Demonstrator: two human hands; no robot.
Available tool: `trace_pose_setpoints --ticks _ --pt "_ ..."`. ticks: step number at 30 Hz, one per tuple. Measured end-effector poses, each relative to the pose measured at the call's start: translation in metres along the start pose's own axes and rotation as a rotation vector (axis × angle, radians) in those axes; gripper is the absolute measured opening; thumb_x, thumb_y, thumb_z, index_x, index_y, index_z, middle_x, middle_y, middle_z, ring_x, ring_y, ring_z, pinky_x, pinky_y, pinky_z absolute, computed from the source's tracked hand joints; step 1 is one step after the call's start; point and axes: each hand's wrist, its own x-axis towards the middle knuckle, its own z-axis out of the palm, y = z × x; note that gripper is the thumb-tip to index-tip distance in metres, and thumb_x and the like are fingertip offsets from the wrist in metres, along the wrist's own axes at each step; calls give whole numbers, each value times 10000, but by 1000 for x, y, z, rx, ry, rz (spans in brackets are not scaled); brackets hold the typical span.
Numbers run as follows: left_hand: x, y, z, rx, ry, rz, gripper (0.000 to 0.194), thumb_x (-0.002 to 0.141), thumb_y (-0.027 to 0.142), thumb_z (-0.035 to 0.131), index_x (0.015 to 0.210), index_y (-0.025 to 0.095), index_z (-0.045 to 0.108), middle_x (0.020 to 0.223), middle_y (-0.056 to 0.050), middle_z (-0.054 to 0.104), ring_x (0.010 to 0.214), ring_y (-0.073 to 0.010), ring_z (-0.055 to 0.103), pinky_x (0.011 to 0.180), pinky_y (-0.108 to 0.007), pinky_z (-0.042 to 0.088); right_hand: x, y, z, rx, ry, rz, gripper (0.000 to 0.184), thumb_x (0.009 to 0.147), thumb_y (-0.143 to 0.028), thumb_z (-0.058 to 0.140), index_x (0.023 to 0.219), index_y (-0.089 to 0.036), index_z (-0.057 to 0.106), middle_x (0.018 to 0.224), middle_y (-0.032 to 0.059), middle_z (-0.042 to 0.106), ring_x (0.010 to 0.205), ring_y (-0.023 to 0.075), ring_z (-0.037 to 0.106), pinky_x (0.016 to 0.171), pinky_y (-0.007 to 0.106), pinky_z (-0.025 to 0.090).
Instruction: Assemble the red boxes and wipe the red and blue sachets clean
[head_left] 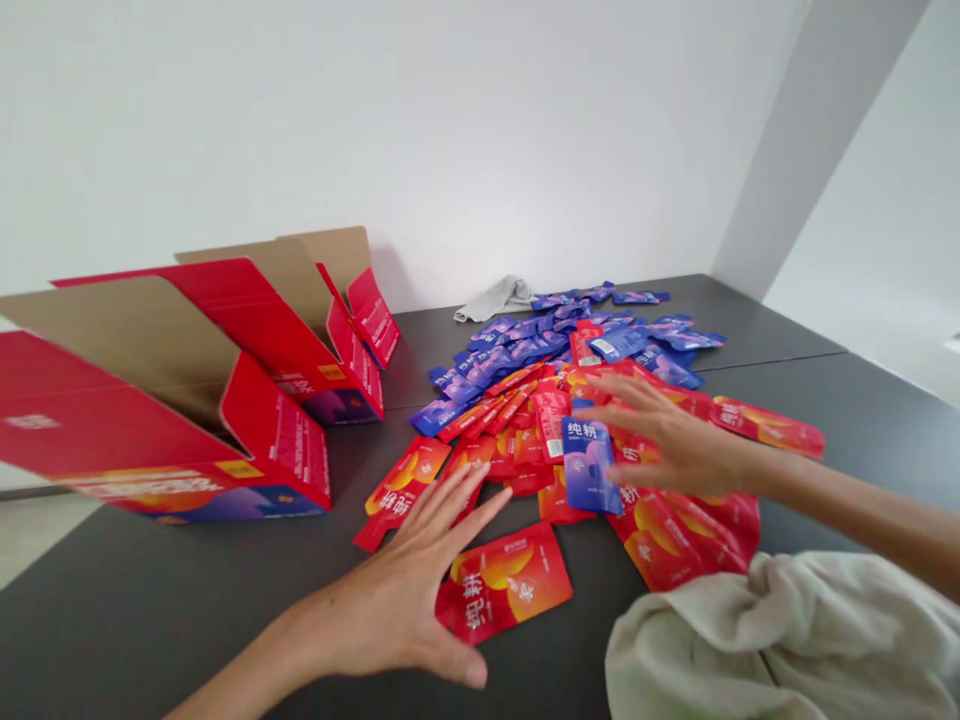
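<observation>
My left hand (409, 590) is open, thumb and fingers spread, beside and partly over a red pouch (525, 580) lying flat on the dark table. Further right, my right hand (664, 435) stretches over the pile with its fingers apart, slightly blurred. Near its fingertips is a blue pouch (589, 465), lying on top of red ones; whether they touch I cannot tell. Red pouches (517, 430) with orange fruit prints are heaped in the middle. Behind them spreads a heap of blue pouches (517, 345). Several red pouches (675, 535) lie beneath my right arm.
Open red cartons (262, 450) stand in a row at the left, flaps raised. A crumpled beige cloth (795, 640) covers the front right of the table (360, 640). A smaller grey cloth (499, 298) lies at the back by the white wall (480, 130).
</observation>
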Motion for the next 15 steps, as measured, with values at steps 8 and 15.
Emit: trace_pose_setpoints --ticks 8,15 --pt "10 1 28 112 83 69 867 727 601 558 1414 387 75 1513 7 51 1366 -335 106 1079 -567 132 -33 -22 29 51 -160 -87 439 870 -399 483 1305 -402 424 1499 -28 103 1340 322 147 1048 585 166" --pt "14 -45 19 258 348 -97 1013 609 685 599 1425 376 83 1514 -4 -63 1359 -391 17 1059 -605 96 -88 14 -9 -36 -30 254 939 545 -522 743 1368 -422 303 1499 -61 48 1331 406 65 1037 602 194"
